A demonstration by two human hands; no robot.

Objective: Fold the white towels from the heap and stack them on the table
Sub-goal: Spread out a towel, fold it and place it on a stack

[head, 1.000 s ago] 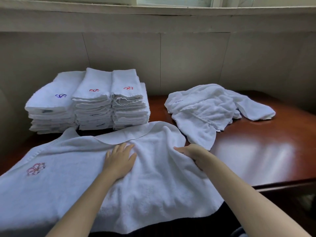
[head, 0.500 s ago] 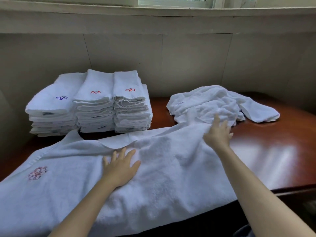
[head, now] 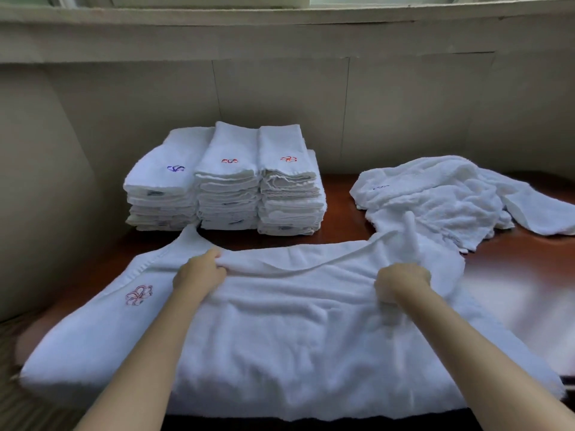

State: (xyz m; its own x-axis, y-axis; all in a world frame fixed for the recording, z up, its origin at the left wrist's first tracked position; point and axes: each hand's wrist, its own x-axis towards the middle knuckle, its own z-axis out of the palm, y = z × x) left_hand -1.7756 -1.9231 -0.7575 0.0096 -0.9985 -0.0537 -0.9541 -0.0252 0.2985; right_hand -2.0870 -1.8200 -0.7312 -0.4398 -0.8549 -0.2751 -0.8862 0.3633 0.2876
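Observation:
A large white towel [head: 280,343] with a pink embroidered flower at its left lies spread across the near edge of the table and hangs over it. My left hand [head: 199,273] grips the towel's far edge left of centre. My right hand [head: 401,283] grips the cloth further right, fingers curled into it. Behind, at the left, stand three neat stacks of folded white towels [head: 227,185] with blue and red embroidery on top. A loose heap of white towels [head: 441,194] lies at the back right.
The dark red wooden table [head: 513,275] shows bare and glossy at the right. A tiled wall runs close behind the stacks, with a window ledge above. A striped surface lies at the lower left beside the table.
Both hands were lying flat on the towel, the right one sliding out to the right. They now sit at its far edge and grip it.

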